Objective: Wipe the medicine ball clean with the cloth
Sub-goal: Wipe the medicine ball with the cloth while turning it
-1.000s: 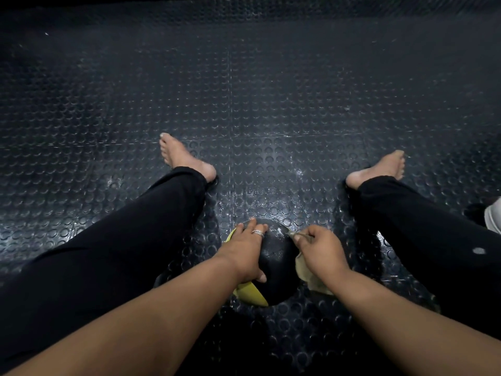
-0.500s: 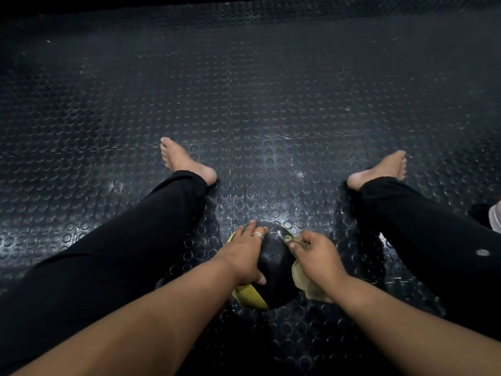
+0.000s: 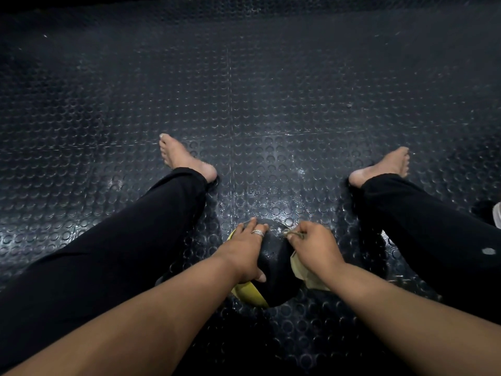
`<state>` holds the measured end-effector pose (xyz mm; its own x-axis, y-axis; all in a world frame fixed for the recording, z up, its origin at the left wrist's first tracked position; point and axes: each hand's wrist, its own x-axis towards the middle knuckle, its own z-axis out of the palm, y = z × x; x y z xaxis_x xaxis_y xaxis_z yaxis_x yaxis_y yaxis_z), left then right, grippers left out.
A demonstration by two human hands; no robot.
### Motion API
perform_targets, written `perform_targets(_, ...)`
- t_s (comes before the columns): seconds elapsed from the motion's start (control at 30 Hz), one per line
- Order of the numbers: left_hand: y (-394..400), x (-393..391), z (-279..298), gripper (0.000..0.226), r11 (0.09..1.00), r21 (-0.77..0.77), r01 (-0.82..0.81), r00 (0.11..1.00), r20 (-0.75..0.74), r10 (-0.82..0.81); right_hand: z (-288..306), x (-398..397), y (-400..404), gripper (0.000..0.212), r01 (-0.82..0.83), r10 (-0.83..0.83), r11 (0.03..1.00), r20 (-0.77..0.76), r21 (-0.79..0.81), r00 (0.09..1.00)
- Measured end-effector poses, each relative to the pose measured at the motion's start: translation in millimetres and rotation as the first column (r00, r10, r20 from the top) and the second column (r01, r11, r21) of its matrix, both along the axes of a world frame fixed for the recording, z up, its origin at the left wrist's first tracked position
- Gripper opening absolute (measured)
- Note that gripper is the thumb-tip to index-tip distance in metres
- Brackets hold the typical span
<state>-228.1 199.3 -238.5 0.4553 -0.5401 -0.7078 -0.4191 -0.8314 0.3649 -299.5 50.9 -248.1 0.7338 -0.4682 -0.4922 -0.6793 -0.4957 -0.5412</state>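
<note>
A black medicine ball (image 3: pixel 275 270) with yellow panels sits on the floor between my spread legs. My left hand (image 3: pixel 245 252), a ring on one finger, lies over the ball's left side with the fingers spread on top and the thumb on the near face. My right hand (image 3: pixel 311 248) grips a pale beige cloth (image 3: pixel 306 275) and presses it against the ball's right side. Most of the cloth is hidden under that hand; a fold hangs below the wrist.
I sit on black studded rubber flooring (image 3: pixel 257 104). My left leg (image 3: pixel 130 240) and right leg (image 3: pixel 433 232), in black trousers with bare feet, flank the ball. A white object (image 3: pixel 497 214) shows at the right edge.
My right hand with the cloth has crept slightly up and toward the top of the ball. The left hand and the ball have stayed in place.
</note>
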Motion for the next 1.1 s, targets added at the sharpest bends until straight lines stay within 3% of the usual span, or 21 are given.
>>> perform_targets(0.17, 2, -1, 0, 0.118, 1.000, 0.002, 0.018, 1.000, 0.007, -0.018, -6, 9, 1, 0.029, 0.068, -0.068, 0.998, -0.002, -0.011, 0.998)
perform_targets(0.53, 2, -4, 1, 0.118, 1.000, 0.008, 0.011, 1.000, 0.011, -0.011, -5, -9, 8, 0.017, -0.031, 0.034, 0.997, 0.040, -0.075, 0.999)
perform_targets(0.67, -1, -7, 5, 0.119, 0.999, 0.024, 0.031, 0.999, 0.022, -0.032, -9, 11, 1, 0.013, 0.029, -0.029, 0.998, -0.007, -0.047, 1.000)
perform_targets(0.8, 3, -6, 11, 0.116, 0.998, 0.032, 0.060, 0.997, 0.036, -0.061, -7, 12, -6, 0.013, -0.040, 0.039, 0.999, -0.036, -0.036, 0.999)
perform_targets(0.93, 9, -2, 18, 0.107, 0.997, 0.008, 0.073, 0.988, 0.138, -0.073, 2, -19, -7, 0.021, -0.013, 0.013, 1.000, -0.050, 0.007, 0.999)
perform_targets(1.1, 15, 4, 24, 0.077, 0.999, -0.048, 0.003, 0.962, 0.272, 0.010, 19, -38, -5, 0.020, -0.043, 0.046, 0.999, -0.124, 0.026, 0.991)
